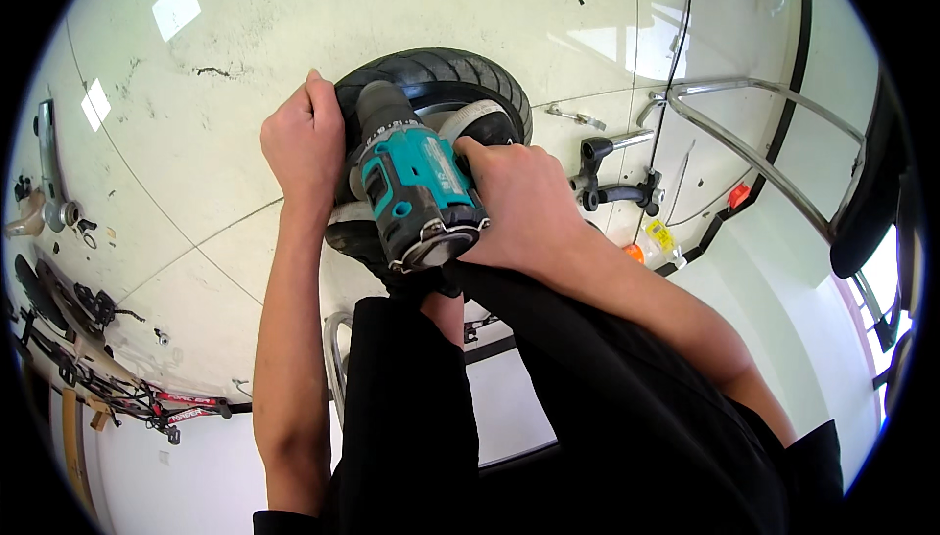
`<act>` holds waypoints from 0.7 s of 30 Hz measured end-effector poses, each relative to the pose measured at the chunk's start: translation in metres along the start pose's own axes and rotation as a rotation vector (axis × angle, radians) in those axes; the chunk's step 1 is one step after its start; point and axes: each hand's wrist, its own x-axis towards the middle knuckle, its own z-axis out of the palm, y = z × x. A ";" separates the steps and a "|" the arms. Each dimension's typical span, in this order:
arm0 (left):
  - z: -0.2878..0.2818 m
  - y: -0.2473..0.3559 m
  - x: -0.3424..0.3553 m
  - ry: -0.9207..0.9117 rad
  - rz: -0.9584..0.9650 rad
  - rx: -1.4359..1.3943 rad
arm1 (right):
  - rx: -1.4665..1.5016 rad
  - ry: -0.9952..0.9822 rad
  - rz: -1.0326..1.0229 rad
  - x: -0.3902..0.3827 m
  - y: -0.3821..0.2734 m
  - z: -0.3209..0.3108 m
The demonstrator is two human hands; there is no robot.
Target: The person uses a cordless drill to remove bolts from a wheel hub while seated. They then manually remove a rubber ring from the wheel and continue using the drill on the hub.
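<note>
A teal and black cordless drill sits over the wheel, its dark chuck end pointing away from me. My right hand is closed round it from the right side; the handle and most of the fingers are out of sight underneath. Below the drill a black tyre with a grooved tread lies on a dark rim. My left hand is closed at the tyre's left edge, thumb uppermost, its fingertips hidden. Whatever the drill's tip touches is covered by its body.
My shoe presses close to the wheel's right side. Black and silver metal parts lie on the tiled floor to the right, near a bottle. A chrome-tube chair stands beyond. Bicycle frames and loose parts lie at left.
</note>
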 end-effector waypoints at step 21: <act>0.002 -0.002 0.005 -0.017 -0.016 0.011 | 0.034 -0.009 0.008 0.001 -0.006 -0.001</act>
